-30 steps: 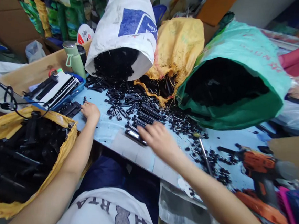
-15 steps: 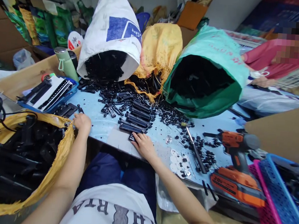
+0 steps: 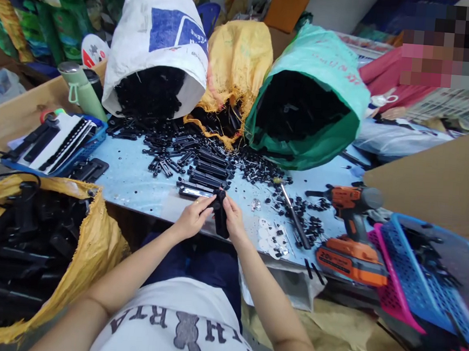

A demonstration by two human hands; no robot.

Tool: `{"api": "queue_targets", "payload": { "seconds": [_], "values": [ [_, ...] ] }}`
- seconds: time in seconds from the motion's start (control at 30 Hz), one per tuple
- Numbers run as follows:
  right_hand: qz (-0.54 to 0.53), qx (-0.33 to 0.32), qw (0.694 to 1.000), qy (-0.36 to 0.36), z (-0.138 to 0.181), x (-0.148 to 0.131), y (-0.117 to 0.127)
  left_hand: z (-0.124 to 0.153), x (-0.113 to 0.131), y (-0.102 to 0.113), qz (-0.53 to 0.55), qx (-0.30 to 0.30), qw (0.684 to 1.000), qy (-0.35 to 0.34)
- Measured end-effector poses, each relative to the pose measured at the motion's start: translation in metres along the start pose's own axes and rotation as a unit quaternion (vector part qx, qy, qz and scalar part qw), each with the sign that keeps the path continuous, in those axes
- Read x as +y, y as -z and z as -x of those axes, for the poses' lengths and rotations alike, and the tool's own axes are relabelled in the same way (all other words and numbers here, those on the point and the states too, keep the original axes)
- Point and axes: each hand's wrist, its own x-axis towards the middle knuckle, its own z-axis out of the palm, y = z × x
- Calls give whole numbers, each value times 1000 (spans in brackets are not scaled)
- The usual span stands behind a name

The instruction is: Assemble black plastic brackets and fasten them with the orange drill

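An elongated black plastic part (image 3: 221, 224) is held near the table's front edge, between my two hands. My right hand (image 3: 234, 219) grips it along its right side, with the thumb near the top end. My left hand (image 3: 193, 216) is closed at the part's upper end, fingertips pinched against it. Whether a separate small piece is between those fingertips is hidden. Just beyond my hands lies a row of similar long black parts (image 3: 206, 180), side by side on the blue table (image 3: 129, 175).
A white sack (image 3: 166, 13), a yellow sack (image 3: 242, 51) and a green sack (image 3: 320, 58) lie open at the back, with black parts. A hammer (image 3: 294, 215) and an orange cordless drill (image 3: 352, 255) are on the right. A yellow sack of parts (image 3: 104, 225) stands left.
My left hand has moved right from the table's left edge to meet my right hand. The black part is now raised and turned lengthwise toward me. The view has shifted slightly.
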Motion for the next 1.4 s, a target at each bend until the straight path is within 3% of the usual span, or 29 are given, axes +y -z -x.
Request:
{"api": "queue_targets", "payload": {
  "seconds": [0.2, 0.3, 0.43, 0.5, 0.6, 0.7, 0.77, 0.87, 0.93, 1.03, 1.13, 1.17, 1.23, 1.3, 1.33, 1.4],
  "values": [
    [124, -86, 976, 157, 6, -9, 26, 1, 9, 2, 10, 45, 998, 50],
    [180, -107, 956, 206, 9, -13, 24, 0, 15, 1, -4, 51, 998, 30],
    [145, 13, 967, 212, 21, -7, -1, -6, 24, -9, -20, 170, 985, 11],
    [140, 52, 965, 214, 26, -2, -10, -8, 26, -11, -27, 187, 982, -7],
    [170, 29, 958, 231, 26, -2, -6, -10, 26, -8, -8, 153, 988, -11],
    [209, 19, 940, 268, 19, -12, 12, -13, 28, 1, 125, 98, 984, 85],
    [231, 32, 929, 289, 14, -20, 24, -15, 31, 8, 278, -10, 942, 188],
    [256, 42, 909, 326, 9, -30, 36, -20, 35, 17, 415, -147, 841, 314],
    [285, 25, 888, 361, 10, -33, 41, -22, 36, 21, 402, -178, 818, 370],
    [381, -33, 837, 392, 20, -38, 56, -23, 34, 33, 322, -217, 825, 411],
    [500, -111, 774, 372, 38, -45, 93, -21, 31, 62, 267, -264, 825, 423],
    [526, -106, 766, 353, 45, -49, 108, -21, 31, 74, 253, -264, 828, 425],
    [532, -10, 792, 299, 56, -55, 133, -20, 32, 91, 224, -216, 852, 420],
    [465, 117, 847, 230, 63, -60, 141, -20, 37, 91, 189, -136, 884, 404],
    [413, 148, 878, 193, 66, -61, 136, -20, 41, 83, 178, -141, 889, 398],
    [298, 109, 940, 123, 69, -62, 114, -17, 51, 55, 169, -206, 886, 380]
  ]
}}
